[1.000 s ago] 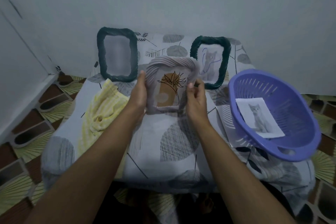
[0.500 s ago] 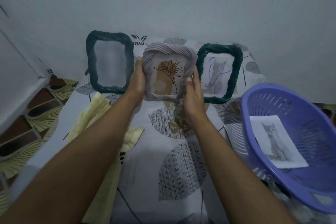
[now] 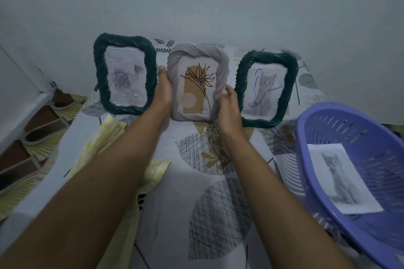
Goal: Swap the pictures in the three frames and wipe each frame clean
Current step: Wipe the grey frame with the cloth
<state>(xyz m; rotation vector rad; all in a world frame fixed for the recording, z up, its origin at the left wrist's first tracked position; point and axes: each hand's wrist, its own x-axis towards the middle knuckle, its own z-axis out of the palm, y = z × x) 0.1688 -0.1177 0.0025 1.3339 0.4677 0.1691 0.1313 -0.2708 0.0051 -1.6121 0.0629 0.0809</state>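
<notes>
Three frames stand in a row against the back wall. The pale lilac frame (image 3: pixel 197 61) in the middle shows a plant drawing on a tan arch. My left hand (image 3: pixel 163 90) grips its left edge and my right hand (image 3: pixel 228 107) holds its lower right edge. To its left stands a dark green frame (image 3: pixel 99 76) with a grey rose picture. To its right stands another dark green frame (image 3: pixel 291 85) with a grey cat picture scribbled in blue. A loose cat picture (image 3: pixel 341 179) lies in the purple basket (image 3: pixel 310 135).
A yellow checked cloth (image 3: pixel 96 146) lies on the table's left side, partly under my left arm. The table wears a leaf-patterned cover (image 3: pixel 216 209). Patterned floor tiles (image 3: pixel 32 137) show beyond the left edge. The basket fills the right front.
Both hands have carried the lilac frame away from me and set it upright between the two green frames at the wall. The view has shifted forward.
</notes>
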